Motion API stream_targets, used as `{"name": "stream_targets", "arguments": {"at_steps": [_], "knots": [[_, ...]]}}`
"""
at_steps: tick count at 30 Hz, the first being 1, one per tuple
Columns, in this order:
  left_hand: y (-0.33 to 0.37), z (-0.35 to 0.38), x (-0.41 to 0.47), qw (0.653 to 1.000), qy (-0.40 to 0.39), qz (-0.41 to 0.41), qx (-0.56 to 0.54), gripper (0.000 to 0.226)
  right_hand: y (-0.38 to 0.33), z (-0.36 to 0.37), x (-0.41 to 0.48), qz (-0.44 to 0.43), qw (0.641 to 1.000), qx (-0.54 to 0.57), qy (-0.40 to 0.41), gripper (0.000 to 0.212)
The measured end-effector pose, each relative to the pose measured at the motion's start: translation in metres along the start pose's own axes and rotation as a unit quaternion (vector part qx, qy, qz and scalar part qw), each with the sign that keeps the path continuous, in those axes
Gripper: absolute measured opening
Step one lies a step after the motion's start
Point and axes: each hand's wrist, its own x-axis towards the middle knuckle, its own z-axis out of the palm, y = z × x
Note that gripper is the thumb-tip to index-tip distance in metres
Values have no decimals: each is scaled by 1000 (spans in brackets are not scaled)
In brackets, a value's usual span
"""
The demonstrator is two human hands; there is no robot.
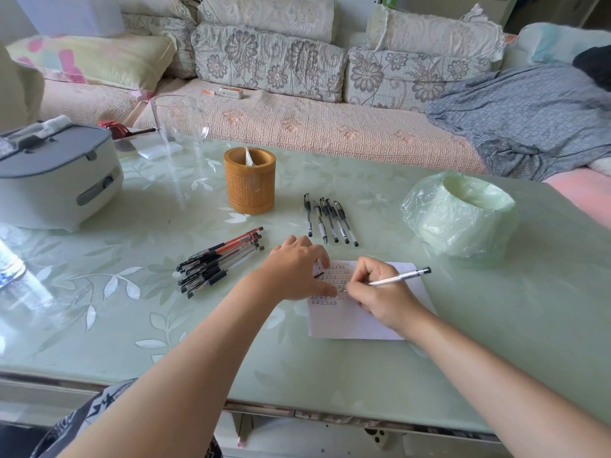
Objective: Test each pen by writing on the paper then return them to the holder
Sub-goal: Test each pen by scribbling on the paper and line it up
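A white sheet of paper (347,320) with rows of small written marks lies on the green table. My right hand (380,292) grips a white pen (401,277) with its tip on the paper. My left hand (296,269) presses flat on the paper's left part, and a small black piece, perhaps a cap, shows under its fingers. A heap of several pens (220,262), black and red, lies left of the paper. A row of several black pens (330,219) lies behind it. The brown bamboo holder (249,185) stands further back with something white inside.
A grey-white rice cooker (56,180) sits at the left. A clear glass jug (180,122) stands behind the holder. A green plastic-wrapped roll (459,214) is at the right. A sofa with cushions and a blue blanket (529,117) runs behind the table.
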Motion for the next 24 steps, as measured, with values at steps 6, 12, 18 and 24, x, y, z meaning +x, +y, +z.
{"name": "stream_targets", "arguments": {"at_steps": [6, 12, 18, 24], "knots": [[-14, -24, -10, 999, -29, -19, -26, 43, -5, -3, 3, 24, 997, 67, 29, 17], [-14, -24, -16, 999, -19, -44, -3, 39, -15, -5, 10, 26, 998, 56, -3, 37], [-4, -17, -10, 999, 5, -50, 15, 25, -30, -16, 17, 31, 987, 160, -11, 41], [-8, -21, -12, 997, 36, -54, -34, 19, -35, -19, 19, -3, 1000, 27, 10, 30]]}}
